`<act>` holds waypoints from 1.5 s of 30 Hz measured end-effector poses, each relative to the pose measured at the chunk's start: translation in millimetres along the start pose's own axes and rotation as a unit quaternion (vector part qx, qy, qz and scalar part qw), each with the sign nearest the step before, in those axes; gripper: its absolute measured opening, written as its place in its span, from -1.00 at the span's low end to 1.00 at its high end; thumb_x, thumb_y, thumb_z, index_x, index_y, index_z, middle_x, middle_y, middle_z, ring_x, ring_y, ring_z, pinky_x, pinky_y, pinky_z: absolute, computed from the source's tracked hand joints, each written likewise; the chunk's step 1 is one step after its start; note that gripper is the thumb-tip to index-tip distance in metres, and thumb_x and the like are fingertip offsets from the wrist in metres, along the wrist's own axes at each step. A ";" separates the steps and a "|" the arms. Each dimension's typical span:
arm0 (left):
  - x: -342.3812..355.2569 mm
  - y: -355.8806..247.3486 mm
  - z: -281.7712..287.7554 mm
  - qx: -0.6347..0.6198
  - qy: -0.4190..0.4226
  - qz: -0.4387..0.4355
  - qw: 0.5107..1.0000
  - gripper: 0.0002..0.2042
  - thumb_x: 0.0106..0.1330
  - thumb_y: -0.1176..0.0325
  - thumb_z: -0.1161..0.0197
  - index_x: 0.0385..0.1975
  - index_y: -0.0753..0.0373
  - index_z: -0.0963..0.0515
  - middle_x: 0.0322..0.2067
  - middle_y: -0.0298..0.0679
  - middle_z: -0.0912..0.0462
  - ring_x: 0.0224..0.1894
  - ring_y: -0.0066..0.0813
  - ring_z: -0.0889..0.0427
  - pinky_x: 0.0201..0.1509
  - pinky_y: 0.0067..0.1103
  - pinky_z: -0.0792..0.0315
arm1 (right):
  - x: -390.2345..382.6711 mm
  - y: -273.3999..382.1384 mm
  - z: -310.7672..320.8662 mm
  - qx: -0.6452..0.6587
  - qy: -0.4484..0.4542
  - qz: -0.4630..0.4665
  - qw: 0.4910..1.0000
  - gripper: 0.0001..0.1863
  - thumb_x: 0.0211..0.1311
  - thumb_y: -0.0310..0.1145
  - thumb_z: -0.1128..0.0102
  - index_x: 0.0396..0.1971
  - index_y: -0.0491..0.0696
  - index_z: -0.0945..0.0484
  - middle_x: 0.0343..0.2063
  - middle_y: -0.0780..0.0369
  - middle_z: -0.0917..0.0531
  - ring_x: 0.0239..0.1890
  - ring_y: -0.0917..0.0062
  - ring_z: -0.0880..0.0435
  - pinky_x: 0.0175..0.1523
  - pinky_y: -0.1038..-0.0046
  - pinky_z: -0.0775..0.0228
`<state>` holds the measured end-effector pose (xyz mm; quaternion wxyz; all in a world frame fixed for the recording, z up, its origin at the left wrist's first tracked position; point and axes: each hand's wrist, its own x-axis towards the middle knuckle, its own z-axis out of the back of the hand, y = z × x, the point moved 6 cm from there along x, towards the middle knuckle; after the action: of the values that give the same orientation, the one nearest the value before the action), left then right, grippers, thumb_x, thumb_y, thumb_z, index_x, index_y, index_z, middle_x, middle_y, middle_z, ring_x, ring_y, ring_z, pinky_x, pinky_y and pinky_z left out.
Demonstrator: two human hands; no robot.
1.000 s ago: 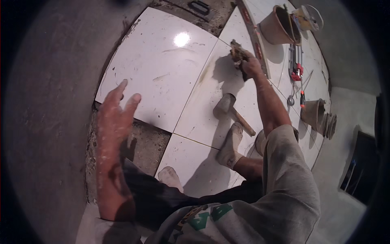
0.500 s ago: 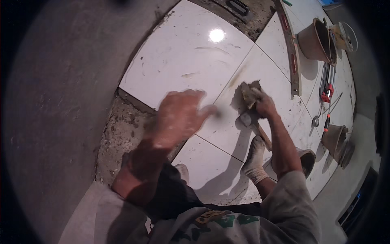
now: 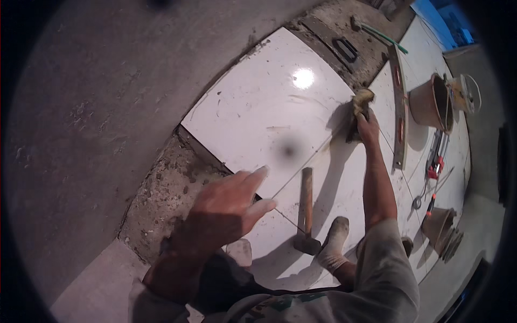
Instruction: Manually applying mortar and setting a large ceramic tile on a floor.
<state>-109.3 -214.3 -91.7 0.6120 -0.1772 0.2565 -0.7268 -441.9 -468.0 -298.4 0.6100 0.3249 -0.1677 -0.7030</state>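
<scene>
"Soiled yellowish-brown rag (image 3: 363, 99), possibly a sponge, is gripped in the closed right hand (image 3: 369, 127) at the right-hand corner of a large white floor tile (image 3: 253, 102), next to a bare, rough strip of ground (image 3: 369, 63). Whether the tile is pressed by it cannot be told."

"And how is the left hand (image 3: 229, 203) held?"

"It is held out low, palm down, with fingers partly spread and thumb apart; nothing is seen to be grasped. Balance is perhaps helped by it while the right arm is stretched forward."

"Why is the mallet (image 3: 306, 207) placed there?"

"It is laid on the tiling between the two arms, its wooden handle pointed away from the body and its dark head just beside a socked foot (image 3: 335, 245); easy reach is presumably given that way. The spirit level (image 3: 398, 105) and a brown bucket (image 3: 425, 102) are set to the right, perhaps so that the right arm is not hindered."

"Can any brand or label be read?"

"None. Red patches are noticed on the level, but no lettering is made out, and the print on the grey shirt (image 3: 388, 269) is too foreshortened to be deciphered."
</scene>
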 end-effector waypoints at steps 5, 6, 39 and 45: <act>-38.4 26.6 33.7 0.009 -0.035 0.046 0.998 -0.50 0.16 0.22 -0.37 0.07 0.30 -0.46 -0.24 -0.11 -0.60 -0.26 -0.26 -0.63 -0.23 -0.45 -0.54 | 66.4 53.4 -97.9 -0.237 -0.112 0.111 0.959 -0.33 0.13 -0.06 -0.03 0.31 0.18 -0.28 0.35 0.02 -0.20 0.37 0.06 -0.16 0.42 0.11 0.02; -45.2 34.2 36.0 -0.019 -0.025 0.130 0.991 -0.46 0.13 0.22 -0.39 0.10 0.29 -0.45 -0.20 -0.10 -0.61 -0.26 -0.27 -0.64 -0.23 -0.44 -0.55 | 76.8 63.8 -107.1 -0.243 -0.084 0.112 0.960 -0.31 0.12 -0.06 -0.03 0.33 0.21 -0.25 0.36 0.03 -0.19 0.37 0.07 -0.17 0.41 0.07 0.01; -14.2 3.2 5.2 -0.065 0.094 0.079 0.990 -0.46 0.16 0.21 -0.33 0.10 0.39 -0.45 -0.03 0.09 -0.58 -0.01 -0.04 -0.61 0.08 -0.37 -0.49 | -191.9 126.6 -226.9 -0.137 0.128 0.330 0.925 -0.62 0.10 -0.32 -0.08 -0.02 0.06 -0.55 0.07 0.19 -0.52 0.14 0.26 -0.46 0.19 0.21 -0.35; 6.7 -32.3 -7.4 0.069 -0.038 -0.158 0.984 -0.51 0.17 0.20 -0.36 0.00 0.44 -0.51 -0.20 -0.05 -0.64 -0.19 -0.22 -0.68 -0.11 -0.43 -0.57 | -393.4 149.4 -285.0 -0.065 0.463 0.373 0.802 -0.69 0.14 -0.21 -0.13 -0.15 -0.01 -0.59 -0.12 0.13 -0.59 0.03 0.22 -0.54 0.10 0.23 -0.40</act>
<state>-140.5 -215.8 -79.0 0.5091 -0.2000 0.1512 -0.8234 -124.0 -71.7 -313.5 0.8497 0.4838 0.0723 -0.1966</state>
